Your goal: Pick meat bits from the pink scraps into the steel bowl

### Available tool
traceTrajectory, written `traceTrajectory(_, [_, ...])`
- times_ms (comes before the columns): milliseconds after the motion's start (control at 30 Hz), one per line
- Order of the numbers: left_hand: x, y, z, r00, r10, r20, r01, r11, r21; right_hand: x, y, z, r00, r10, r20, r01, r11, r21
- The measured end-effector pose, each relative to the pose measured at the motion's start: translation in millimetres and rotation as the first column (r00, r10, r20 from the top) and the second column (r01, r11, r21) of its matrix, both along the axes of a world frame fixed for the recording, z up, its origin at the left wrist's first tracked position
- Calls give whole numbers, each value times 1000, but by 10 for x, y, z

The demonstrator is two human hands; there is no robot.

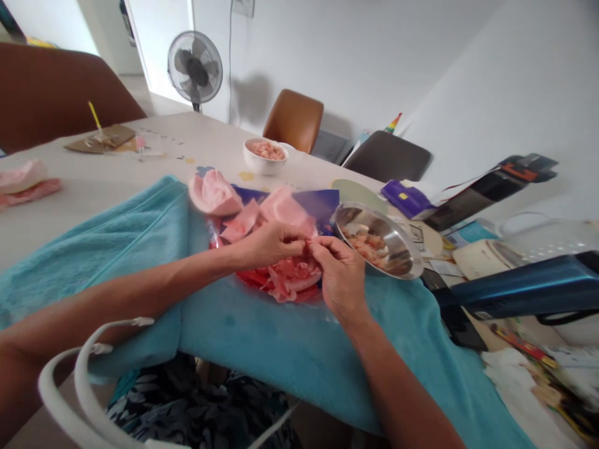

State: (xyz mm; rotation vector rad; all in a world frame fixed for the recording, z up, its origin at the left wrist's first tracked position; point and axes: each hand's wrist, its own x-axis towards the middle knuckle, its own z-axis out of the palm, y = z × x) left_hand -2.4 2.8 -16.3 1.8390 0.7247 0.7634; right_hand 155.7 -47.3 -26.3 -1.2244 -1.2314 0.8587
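Observation:
My left hand (274, 244) and my right hand (340, 274) meet over the middle of the towel, fingertips pinched together. Between them is a small reddish piece of pomelo (307, 247), mostly covered by the fingers. Torn pink membranes (290, 280) lie in a heap below, on a red plastic bag (250, 279). Thick pink pomelo peel (286, 209) is piled behind my left hand, with another chunk of peel (215, 193) to its left. Beside my right hand, a tilted steel bowl (409, 259) contains loose pomelo pulp (369, 244).
A white bowl (264, 166) full of pulp stands farther back. Teal towel (262, 337) covers the table's near edge. More peel (25, 181) lies far left. A dark blue bottle (528, 287), a purple packet (407, 198) and clutter crowd the right. White cables (84, 368) hang near my left forearm.

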Motion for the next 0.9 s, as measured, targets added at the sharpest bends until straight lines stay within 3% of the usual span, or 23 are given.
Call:
traceTrajectory(233, [-6, 20, -17, 999, 2, -37, 4, 989, 151, -2, -3, 6, 997, 40, 61, -40, 999, 3])
traceTrajectory(667, [-36, 23, 67, 1000, -29, 1, 29, 994, -106, 29, -3, 158, 981, 162, -107, -174, 978, -115])
traceTrajectory(833, [-33, -11, 67, 999, 45, -16, -47, 988, -149, 57, -15, 171, 990, 140, 33, -136, 986, -99])
traceTrajectory(900, [-23, -13, 47, 998, 67, -21, -69, 992, -107, 66, -21, 172, 985, 119, 124, -111, 992, -67])
